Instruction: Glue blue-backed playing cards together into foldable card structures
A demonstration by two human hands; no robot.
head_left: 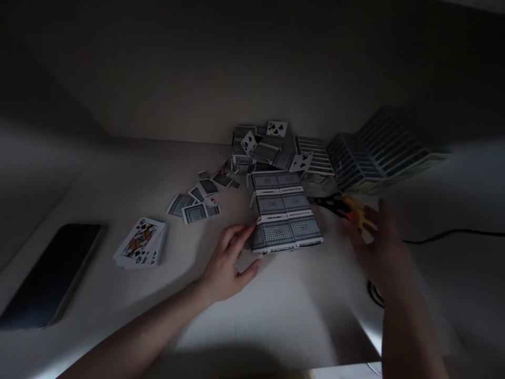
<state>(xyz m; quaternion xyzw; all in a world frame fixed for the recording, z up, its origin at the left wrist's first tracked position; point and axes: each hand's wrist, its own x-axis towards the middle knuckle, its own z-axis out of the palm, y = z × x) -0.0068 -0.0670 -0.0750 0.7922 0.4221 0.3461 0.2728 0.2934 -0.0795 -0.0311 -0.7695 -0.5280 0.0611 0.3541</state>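
A box covered in patterned playing cards (282, 210) lies in the middle of the table. My left hand (231, 260) rests at its lower left corner, fingers apart, fingertips against its side and the thumb off it. To the right of the box, my right hand (381, 247) has thumb and fingers about the orange handles of a pair of scissors (353, 211). The dark scissor blades point left toward the box and lie low over the table. Poor light and some blur hide the exact finger contact.
Behind the box is a heap of folded and loose cards (266, 150). Cut card pieces (195, 213) lie to its left, near a fanned card stack (142, 242) with a queen on top. A phone (53, 273), folded striped card structures (379, 150) and a black cable (453, 232) flank these.
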